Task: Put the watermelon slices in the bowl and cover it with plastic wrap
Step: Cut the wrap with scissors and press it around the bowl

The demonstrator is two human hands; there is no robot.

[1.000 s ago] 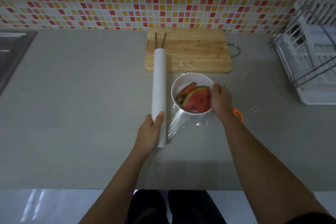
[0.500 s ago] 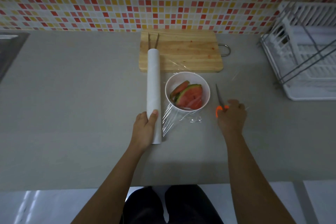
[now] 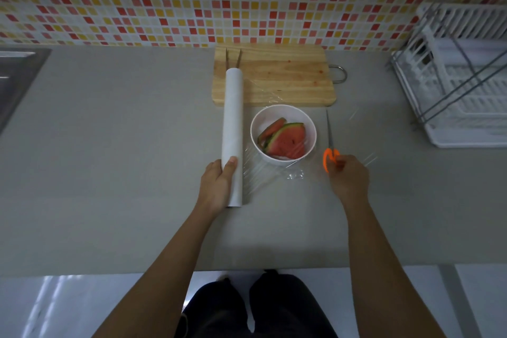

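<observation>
A white bowl (image 3: 283, 112) on the grey counter holds watermelon slices (image 3: 286, 138). Clear plastic wrap (image 3: 263, 173) stretches from the white roll (image 3: 233, 129) over the bowl and lies crumpled in front of it. My left hand (image 3: 218, 186) grips the near end of the roll, just left of the bowl. My right hand (image 3: 348, 177) is closed on the orange handles of the scissors (image 3: 330, 145), which lie to the right of the bowl with the blades pointing away from me.
A wooden cutting board (image 3: 277, 77) sits behind the bowl, with two thin sticks (image 3: 233, 59) on its left end. A white dish rack (image 3: 461, 85) stands at the right. A sink edge (image 3: 16, 74) is at the far left. The tiled wall runs behind.
My right hand left the bowl's rim, moved right and closed on the orange scissor handles. My left hand stays on the roll.
</observation>
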